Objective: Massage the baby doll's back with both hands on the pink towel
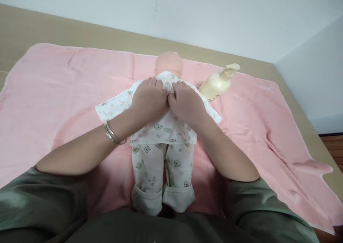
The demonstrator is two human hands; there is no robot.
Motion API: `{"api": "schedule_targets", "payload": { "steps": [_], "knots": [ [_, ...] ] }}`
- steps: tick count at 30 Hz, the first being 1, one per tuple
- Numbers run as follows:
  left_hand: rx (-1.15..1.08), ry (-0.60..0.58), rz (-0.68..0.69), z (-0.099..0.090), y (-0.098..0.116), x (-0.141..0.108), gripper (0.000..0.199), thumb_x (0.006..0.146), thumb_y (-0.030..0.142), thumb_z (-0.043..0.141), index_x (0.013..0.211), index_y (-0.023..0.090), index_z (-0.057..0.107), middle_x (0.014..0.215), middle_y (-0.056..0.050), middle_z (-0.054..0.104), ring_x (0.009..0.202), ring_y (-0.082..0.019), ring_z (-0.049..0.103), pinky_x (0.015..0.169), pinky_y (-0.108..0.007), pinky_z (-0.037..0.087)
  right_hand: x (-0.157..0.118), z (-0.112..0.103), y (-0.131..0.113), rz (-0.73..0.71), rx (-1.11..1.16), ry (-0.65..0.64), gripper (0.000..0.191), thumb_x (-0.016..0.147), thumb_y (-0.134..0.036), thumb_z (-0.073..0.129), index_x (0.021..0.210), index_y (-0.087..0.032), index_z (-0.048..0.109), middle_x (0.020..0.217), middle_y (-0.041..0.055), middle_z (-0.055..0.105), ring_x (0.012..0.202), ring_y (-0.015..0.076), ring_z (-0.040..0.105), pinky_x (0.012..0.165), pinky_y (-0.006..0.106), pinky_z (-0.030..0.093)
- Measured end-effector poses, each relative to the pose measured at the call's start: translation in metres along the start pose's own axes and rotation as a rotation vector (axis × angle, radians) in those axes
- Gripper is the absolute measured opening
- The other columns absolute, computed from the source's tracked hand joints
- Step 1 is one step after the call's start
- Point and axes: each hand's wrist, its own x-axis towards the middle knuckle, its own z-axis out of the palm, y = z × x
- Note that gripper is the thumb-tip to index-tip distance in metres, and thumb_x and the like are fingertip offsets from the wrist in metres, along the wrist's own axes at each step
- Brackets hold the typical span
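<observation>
A baby doll lies on the pink blanket, dressed in a white printed top and matching trousers with turned-up cuffs. No face shows, only its smooth round head. My left hand rests palm down on the upper part of the top, its fingers pointing toward the doll's head. Beside it my right hand lies on the other side of the top. Both thumbs come close together over the middle of the doll's body. The palms and the cloth beneath them are hidden.
Right of the doll, a cream pump bottle is tilted on the pink blanket. The blanket has folds along its right side. It covers most of a wooden table, which meets a white wall at the back.
</observation>
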Motion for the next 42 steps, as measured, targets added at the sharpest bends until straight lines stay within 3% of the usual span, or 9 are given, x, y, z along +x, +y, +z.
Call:
{"api": "schedule_targets", "payload": {
  "steps": [5,10,14,17,23,29,37,39,42],
  "knots": [
    [0.025,0.062,0.019,0.001,0.013,-0.011,0.044,0.102,0.025,0.035,0.127,0.004,0.065,0.140,-0.026,0.065,0.139,-0.038,0.057,0.122,-0.058,0.043,0.023,0.000,0.024,0.035,0.065,-0.024,0.041,0.108,-0.029,0.032,0.120,-0.011,0.067,0.137,0.0186,0.068,0.132,0.0328,0.061,0.116,0.050,0.051],
    [-0.057,-0.087,-0.063,-0.009,-0.004,0.015,0.039,0.102,0.029,0.033,0.099,0.012,0.068,0.108,-0.022,0.073,0.107,-0.035,0.068,0.100,-0.051,0.056,-0.005,0.002,0.000,-0.005,-0.062,-0.025,0.048,0.109,-0.024,0.031,0.140,0.001,0.058,0.152,0.0256,0.058,0.150,0.0367,0.049,0.128,0.052,0.040],
    [-0.095,-0.121,-0.138,-0.008,-0.015,0.027,0.041,0.102,0.034,0.031,0.090,0.017,0.066,0.096,-0.018,0.072,0.091,-0.032,0.068,0.089,-0.049,0.056,-0.010,0.004,-0.007,-0.058,-0.072,0.014,0.044,0.108,-0.022,0.032,0.129,-0.002,0.066,0.139,0.0230,0.067,0.145,0.0341,0.053,0.126,0.049,0.042],
    [-0.023,-0.064,-0.086,-0.005,-0.007,0.017,0.042,0.103,0.030,0.029,0.094,0.014,0.067,0.103,-0.021,0.072,0.103,-0.035,0.068,0.099,-0.053,0.055,0.008,0.008,0.009,-0.014,0.010,0.035,0.043,0.109,-0.026,0.032,0.123,-0.007,0.068,0.138,0.0200,0.068,0.141,0.0332,0.056,0.123,0.049,0.045],
    [0.003,0.023,0.024,-0.001,0.015,-0.006,0.047,0.104,0.026,0.032,0.126,-0.002,0.062,0.141,-0.031,0.062,0.140,-0.039,0.055,0.125,-0.053,0.041,0.026,0.016,0.022,0.037,-0.021,0.058,0.049,0.108,-0.024,0.030,0.141,0.003,0.054,0.157,0.0263,0.053,0.152,0.0362,0.045,0.132,0.053,0.033],
    [0.002,-0.035,0.082,0.010,-0.015,0.016,0.035,0.099,0.019,0.031,0.093,0.017,0.066,0.110,-0.018,0.068,0.114,-0.035,0.063,0.105,-0.056,0.053,-0.008,0.020,-0.008,-0.036,-0.166,0.088,0.050,0.106,-0.020,0.030,0.140,0.006,0.056,0.147,0.0303,0.060,0.146,0.0404,0.054,0.125,0.057,0.043],
    [-0.021,-0.006,0.010,0.024,-0.016,0.009,0.041,0.101,0.026,0.028,0.102,0.015,0.067,0.146,-0.024,0.056,0.142,-0.044,0.044,0.119,-0.071,0.034,0.009,0.008,0.007,-0.048,-0.100,-0.018,0.060,0.105,-0.025,0.035,0.157,0.003,0.044,0.167,0.0229,0.044,0.161,0.0350,0.037,0.135,0.051,0.032],
    [-0.028,0.003,0.001,0.025,-0.014,0.007,0.043,0.103,0.029,0.026,0.104,0.015,0.067,0.150,-0.024,0.055,0.142,-0.043,0.043,0.119,-0.070,0.033,0.018,0.007,0.017,-0.060,-0.084,-0.079,0.069,0.103,-0.027,0.039,0.164,0.004,0.031,0.173,0.0221,0.032,0.165,0.0342,0.027,0.139,0.050,0.024],
    [-0.032,0.002,0.039,0.027,-0.017,0.011,0.044,0.103,0.031,0.025,0.102,0.016,0.066,0.151,-0.023,0.055,0.135,-0.040,0.046,0.116,-0.065,0.036,0.022,0.015,0.024,-0.060,-0.068,-0.022,0.070,0.101,-0.027,0.042,0.163,0.003,0.034,0.173,0.0209,0.034,0.165,0.0330,0.029,0.139,0.048,0.022]
  ]
}}
